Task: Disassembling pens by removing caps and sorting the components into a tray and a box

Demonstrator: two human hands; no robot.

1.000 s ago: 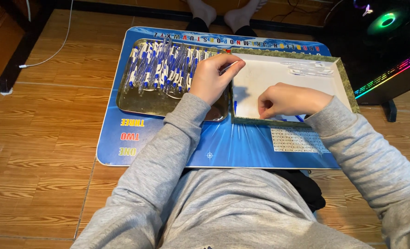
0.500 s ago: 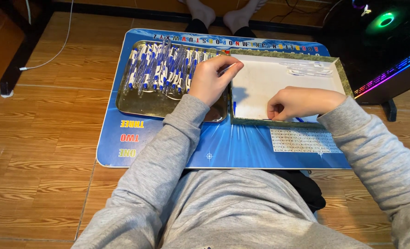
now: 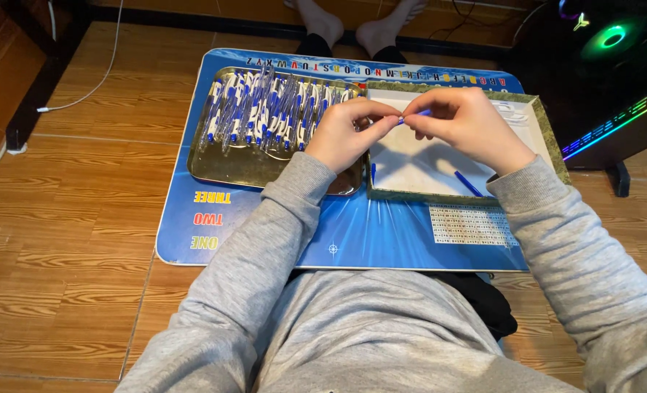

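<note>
**Head view: a small blue pen part held between both hands over the white tray**

Head camera footage looks down on a blue mat (image 3: 381, 233) laid on a wooden floor (image 3: 68, 240). Both hands are raised together above the far left corner of a shallow white tray (image 3: 440, 182) with a green rim, which sits on the right half of the mat. The left hand (image 3: 349, 131) is closed, its thumb and fingers pinched on one end of a small blue pen part (image 3: 419, 113). The right hand (image 3: 465, 124) is closed too, its fingertips pinched on the other end of the same part, so that the part is gripped between the two hands. Only a short blue sliver of it is seen; its exact shape cannot be told.

A loose blue pen (image 3: 469, 183) is seen lying on the near right of the white tray, apart from the hands. To the left, a gold tray (image 3: 221, 171) is filled with a row of blue and white pens (image 3: 265, 109). Grey sleeves are worn on both arms. At the far edge of the mat, another person's bare feet (image 3: 352, 29) are seen.
</note>
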